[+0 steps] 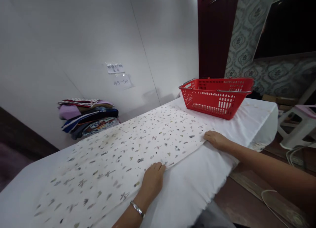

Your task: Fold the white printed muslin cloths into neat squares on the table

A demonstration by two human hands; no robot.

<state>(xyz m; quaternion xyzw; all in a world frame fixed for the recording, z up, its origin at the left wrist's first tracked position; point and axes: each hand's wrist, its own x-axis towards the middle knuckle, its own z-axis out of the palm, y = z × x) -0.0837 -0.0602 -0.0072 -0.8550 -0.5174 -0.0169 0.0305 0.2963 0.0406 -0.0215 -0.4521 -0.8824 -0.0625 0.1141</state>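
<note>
A long white cloth [153, 136] with a small printed pattern lies spread along the table. My left hand [153, 180] is closed on its near edge, around the middle, with the fingertips curled at the fabric. Farther right, my right hand [216, 140] grips the same edge close to the cloth's right corner. Between the two hands the edge runs nearly straight. A silver bracelet [137, 209] circles my left wrist. My thumbs are mostly hidden.
A red plastic basket [209, 99] with metal handles stands at the table's far right. Folded clothes [89, 116] are piled by the wall on the left. A white tablecloth [192, 182] hangs over the near edge. A white stool [300, 126] stands at right.
</note>
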